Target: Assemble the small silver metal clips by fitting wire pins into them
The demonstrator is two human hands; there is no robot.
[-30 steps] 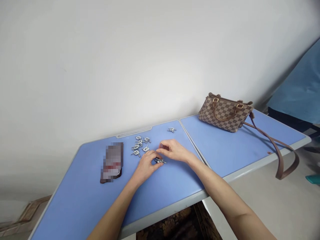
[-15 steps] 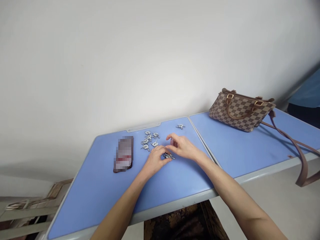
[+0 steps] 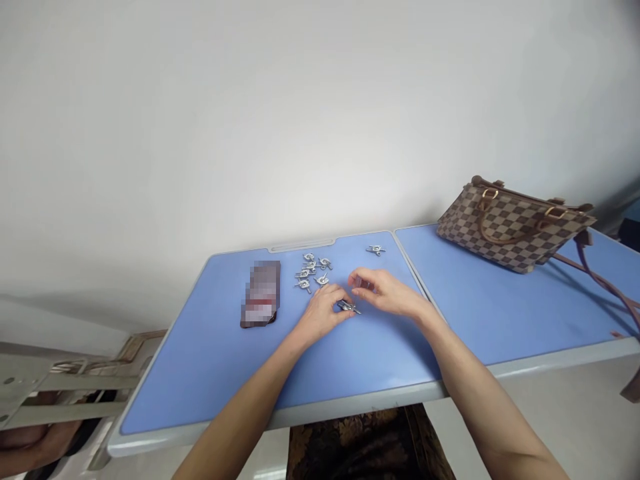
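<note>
Blue tabletop, metal clip touching curled left hand, half-closed right hand just beside, grip unclear

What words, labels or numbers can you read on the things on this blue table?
None can be read: the dark rectangular packet has a pixelated, blurred face, the brown checkered handbag shows no legible lettering, and the small silver metal pieces are too small to tell.

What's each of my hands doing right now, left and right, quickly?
Left hand: fingers curled against a small metal fitting; cannot tell if gripping it.
Right hand: fingers partly closed beside it, nothing visibly held.
</note>
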